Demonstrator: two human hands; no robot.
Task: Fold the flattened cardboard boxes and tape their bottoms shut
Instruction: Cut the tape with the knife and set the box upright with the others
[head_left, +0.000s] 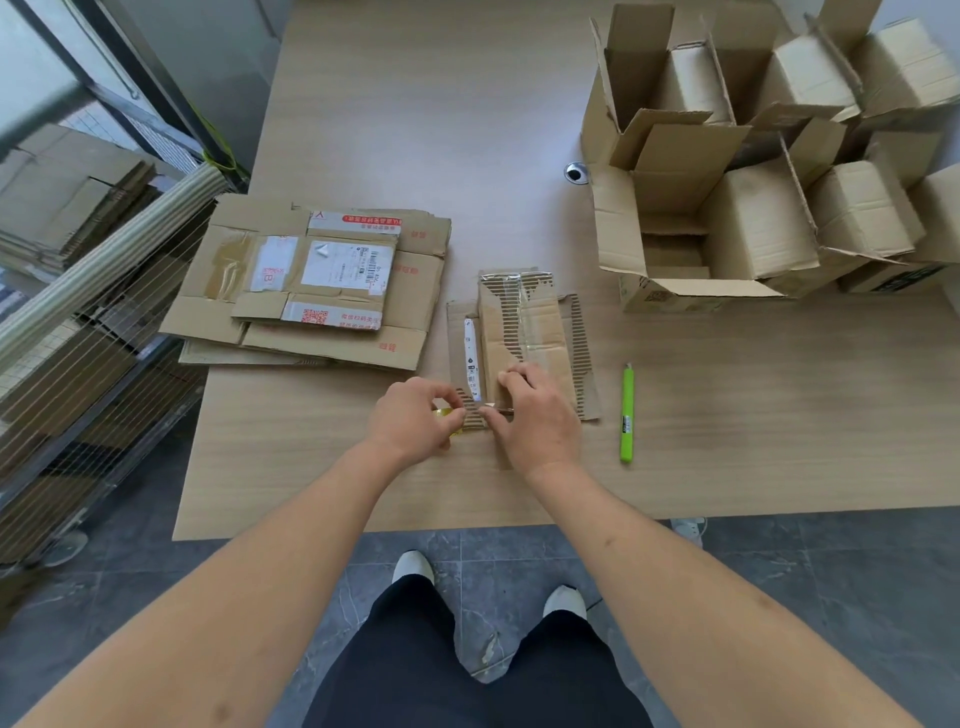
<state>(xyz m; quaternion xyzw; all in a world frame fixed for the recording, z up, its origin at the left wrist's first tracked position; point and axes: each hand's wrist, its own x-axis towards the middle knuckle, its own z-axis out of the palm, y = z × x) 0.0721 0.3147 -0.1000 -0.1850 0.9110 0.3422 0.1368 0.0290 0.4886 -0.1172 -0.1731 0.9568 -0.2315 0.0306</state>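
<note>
A small cardboard box (524, 332) lies on the table in front of me. Its outer paper is torn, showing the corrugation, and old clear tape and a white label strip cling to it. My left hand (410, 418) grips a yellow-cored tape roll (444, 413) at the box's near left corner; the hand hides most of the roll. My right hand (537, 410) pinches the end of a clear tape strip (496, 409) against the box's near edge. The two hands are close together, almost touching.
A stack of flattened boxes (311, 280) with labels lies to the left. A green utility knife (627, 415) lies right of the box. Several folded open boxes (753, 208) crowd the back right. A wire cart (78, 291) with flat cardboard stands beside the table's left edge.
</note>
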